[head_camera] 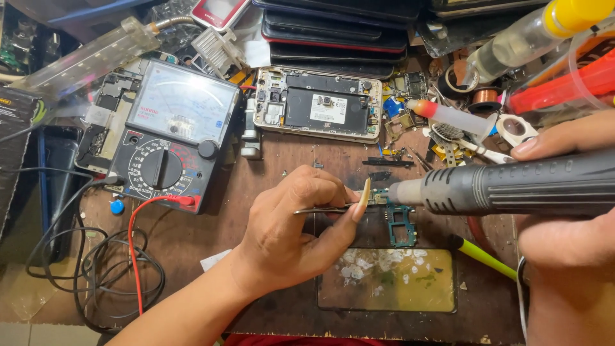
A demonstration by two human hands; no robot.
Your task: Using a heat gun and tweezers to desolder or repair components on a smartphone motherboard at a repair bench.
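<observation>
Head view: left hand (pixel 291 224) pinches tweezers (pixel 323 209) on the small, light, fragile circuit board (pixel 398 221), best gripped by its edges, while right hand (pixel 564 211) at 3 o'clock grips the hot-air gun (pixel 506 187).

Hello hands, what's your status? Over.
Left hand pinches tweezers at circuit board. Right hand grips hot-air tool, nozzle at board. Nothing between.

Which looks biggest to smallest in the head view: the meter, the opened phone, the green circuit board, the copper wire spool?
1. Meter, by a modest margin.
2. Opened phone.
3. Green circuit board, partly hidden by the hot-air tool in the right hand.
4. Copper wire spool, clearly smallest.
</observation>
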